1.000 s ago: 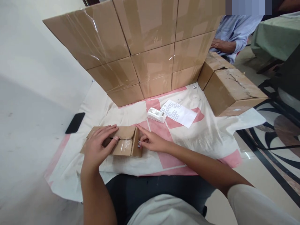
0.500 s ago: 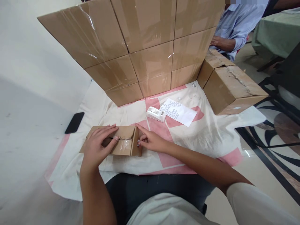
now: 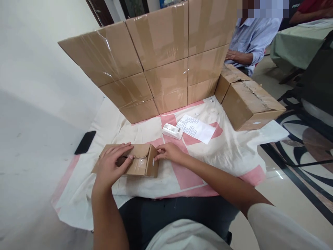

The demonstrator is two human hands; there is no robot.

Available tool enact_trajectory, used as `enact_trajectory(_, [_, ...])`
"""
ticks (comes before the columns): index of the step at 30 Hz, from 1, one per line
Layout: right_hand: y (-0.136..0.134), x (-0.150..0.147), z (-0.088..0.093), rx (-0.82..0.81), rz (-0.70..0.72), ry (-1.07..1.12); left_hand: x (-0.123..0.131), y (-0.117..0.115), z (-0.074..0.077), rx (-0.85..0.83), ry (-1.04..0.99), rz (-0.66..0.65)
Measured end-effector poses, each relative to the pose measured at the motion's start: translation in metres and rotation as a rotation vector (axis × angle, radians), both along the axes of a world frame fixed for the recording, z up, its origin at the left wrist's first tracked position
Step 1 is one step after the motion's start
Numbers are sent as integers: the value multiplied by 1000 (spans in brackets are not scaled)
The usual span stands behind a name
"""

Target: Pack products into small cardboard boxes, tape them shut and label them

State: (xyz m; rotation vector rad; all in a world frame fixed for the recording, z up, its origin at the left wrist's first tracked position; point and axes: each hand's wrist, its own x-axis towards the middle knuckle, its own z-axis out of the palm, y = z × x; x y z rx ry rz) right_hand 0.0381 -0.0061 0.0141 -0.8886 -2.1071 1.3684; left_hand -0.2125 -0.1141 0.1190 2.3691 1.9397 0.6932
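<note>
A small cardboard box point(image 3: 142, 166) with a taped, torn seam along its top lies on the cloth in front of me. My left hand point(image 3: 113, 163) rests on top of it, fingers and thumb spread. At the box's right end is my right hand point(image 3: 166, 152), its fingers and thumb apart and touching that face. A small whitish label point(image 3: 153, 162) shows on the end face, by the right thumb. A white tape dispenser point(image 3: 172, 131) sits beyond the box, beside a printed sheet of labels point(image 3: 199, 130).
Behind stands a wall of taped cardboard boxes point(image 3: 166, 76). More boxes point(image 3: 249, 104) stand at the right. A black phone point(image 3: 85, 142) lies at the left on the cloth point(image 3: 135, 187). Another person's hand point(image 3: 232, 55) and blue sleeve show beyond the boxes.
My right hand has shifted from holding the small label beside the box to touching the end face, where the label now shows. My left hand stays on top. The view has tilted slightly up.
</note>
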Motion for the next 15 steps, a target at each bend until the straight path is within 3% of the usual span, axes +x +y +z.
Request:
enact_trajectory(7, [-20, 0, 10, 234, 53, 94, -5, 1, -4, 8, 30, 1])
enact_trajectory(10, [-30, -5, 11, 207, 41, 50, -11, 3, -8, 28, 27, -31])
enact_trajectory(15, [-22, -5, 8, 130, 91, 85, -20, 8, -17, 84, 25, -68])
